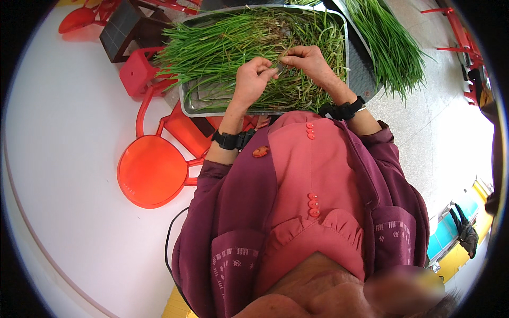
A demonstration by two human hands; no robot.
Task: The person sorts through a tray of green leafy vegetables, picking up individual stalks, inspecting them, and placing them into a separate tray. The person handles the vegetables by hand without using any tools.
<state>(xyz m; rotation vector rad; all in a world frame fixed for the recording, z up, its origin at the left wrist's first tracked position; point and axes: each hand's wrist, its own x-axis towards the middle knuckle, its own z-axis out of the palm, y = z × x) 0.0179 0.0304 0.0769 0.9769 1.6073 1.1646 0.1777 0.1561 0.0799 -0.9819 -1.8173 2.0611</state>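
Note:
My left hand (254, 77) and my right hand (308, 63) are close together above a rectangular metal tray (347, 43). Thumb and fingers of each hand are pinched on a thin green stalk between them; its exact outline is hard to tell. Long green leafy stalks (214, 51), like garlic chives, lie in the tray, with their tips over its left edge. Beneath and right of my hands is a tangle of paler, partly yellowish and brown stalks and leaves (306, 89).
Another bundle of long green leaves (389, 47) lies at right on a dark surface (364, 79) and hangs over its edge. Red plastic stools (137, 73) and a round-backed orange-red chair (153, 171) stand at left, near a dark wooden stool (123, 30). A person (467, 234) is far off at right.

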